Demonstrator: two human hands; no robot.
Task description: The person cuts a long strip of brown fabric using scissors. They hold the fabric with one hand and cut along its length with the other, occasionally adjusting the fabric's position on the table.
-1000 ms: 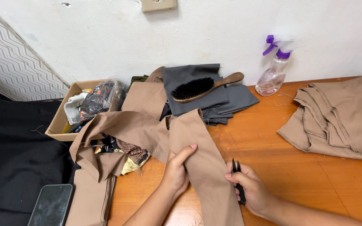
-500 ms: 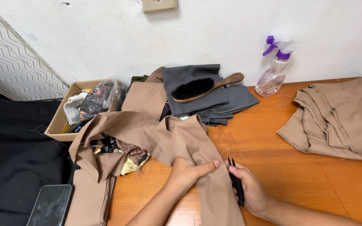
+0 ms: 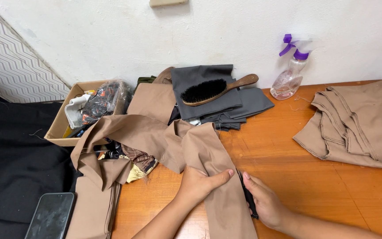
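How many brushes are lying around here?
1: a wooden-handled brush with black bristles lies on the folded grey cloth by the wall. More could be hidden in the cardboard box or under cloth.

Brush (image 3: 217,90), spray btl (image 3: 289,75), phone (image 3: 51,216)
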